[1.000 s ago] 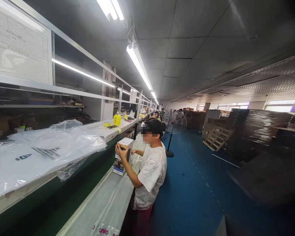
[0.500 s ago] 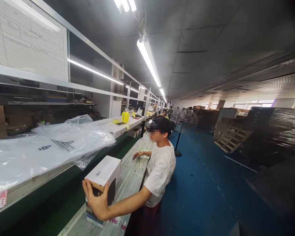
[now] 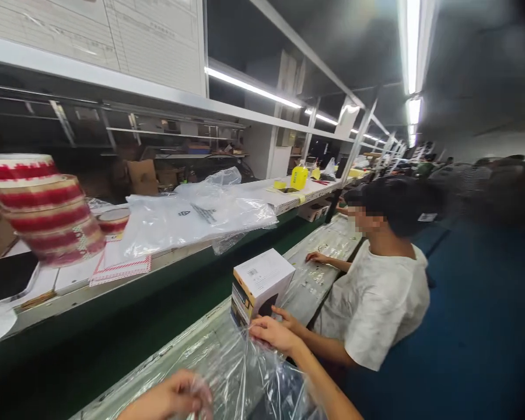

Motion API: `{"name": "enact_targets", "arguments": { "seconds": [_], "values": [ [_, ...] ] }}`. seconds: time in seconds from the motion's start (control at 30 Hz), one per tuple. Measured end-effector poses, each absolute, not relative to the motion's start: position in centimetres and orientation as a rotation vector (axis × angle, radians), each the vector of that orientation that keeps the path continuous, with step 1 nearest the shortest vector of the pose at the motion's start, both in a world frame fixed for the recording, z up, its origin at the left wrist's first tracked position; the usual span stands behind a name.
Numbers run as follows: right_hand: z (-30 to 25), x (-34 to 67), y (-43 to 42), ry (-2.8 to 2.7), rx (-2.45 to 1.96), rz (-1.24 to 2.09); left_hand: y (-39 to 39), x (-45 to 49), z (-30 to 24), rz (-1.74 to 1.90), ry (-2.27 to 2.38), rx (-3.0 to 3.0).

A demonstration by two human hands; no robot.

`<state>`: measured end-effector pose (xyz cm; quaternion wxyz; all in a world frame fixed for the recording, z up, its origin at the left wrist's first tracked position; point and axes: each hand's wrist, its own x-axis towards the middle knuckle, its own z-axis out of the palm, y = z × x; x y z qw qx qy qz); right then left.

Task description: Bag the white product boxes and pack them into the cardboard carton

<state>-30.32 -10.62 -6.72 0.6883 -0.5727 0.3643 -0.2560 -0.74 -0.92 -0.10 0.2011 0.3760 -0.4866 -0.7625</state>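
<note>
Box (image 3: 265, 277): made of smooth printed card with square corners; it was stood upright, its white top printed with a small barcode, its sides covered in black, orange and blue.
Plastic bag (image 3: 280, 379): formed of thin clear film, creased into long shiny folds and gathered to a point by the box.
Counter (image 3: 304, 297): long, narrow and pale, covered in part by glossy wrinkled film.
Shelf goods: on the raised shelf (image 3: 70, 283), tape rolls (image 3: 56, 216) banded in red and cream were stacked in a leaning column; beside them were laid flat, milky plastic sheets (image 3: 170, 224), and farther along a yellow bottle (image 3: 299, 178) was seen.
Gap: the shelf and the counter were separated by a dark green strip (image 3: 179, 297).
In the way: the far side of the counter was taken up by a co-worker in a white shirt (image 3: 376, 315); the box was touched low on its side by one of the co-worker's hands (image 3: 286, 318), partly hidden.
Right hand (image 3: 271, 332): its fingertips were closed on the gathered film, just in front of the box's near lower corner.
Left hand (image 3: 170, 399): blurred, its fingers curled with film over them; whether anything was gripped could not be told. The box was set beyond it, ahead and to the right.
</note>
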Motion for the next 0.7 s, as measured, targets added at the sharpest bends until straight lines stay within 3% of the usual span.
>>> {"name": "enact_targets", "arguments": {
  "seconds": [0.13, 0.2, 0.3, 0.4, 0.53, 0.7],
  "values": [
    [-7.8, -34.2, -11.4, 0.642, -1.18, -0.525, -5.2, -3.7, 0.4, -2.02, -0.83, 0.939],
    [-8.7, -36.9, -11.6, 0.544, -1.104, -0.431, -7.2, -4.8, 1.0, -1.991, -0.788, 0.928],
    [-9.3, -41.7, -13.2, 0.511, -1.085, -0.334, -9.6, -6.3, 1.7, -2.116, -1.039, 0.994],
    [-8.3, -46.3, -16.6, 0.703, -1.204, -0.58, -11.2, -8.7, 2.2, -2.16, -1.486, 1.15],
    [-5.0, -48.7, -23.3, 0.956, -1.363, -0.968, -11.6, -13.4, 1.6, -1.772, -1.4, 1.212],
    [-1.3, -44.9, -30.6, 0.902, -1.461, -0.903, -11.6, -15.3, -1.1, -1.26, -0.805, 1.266]
  ]
}}
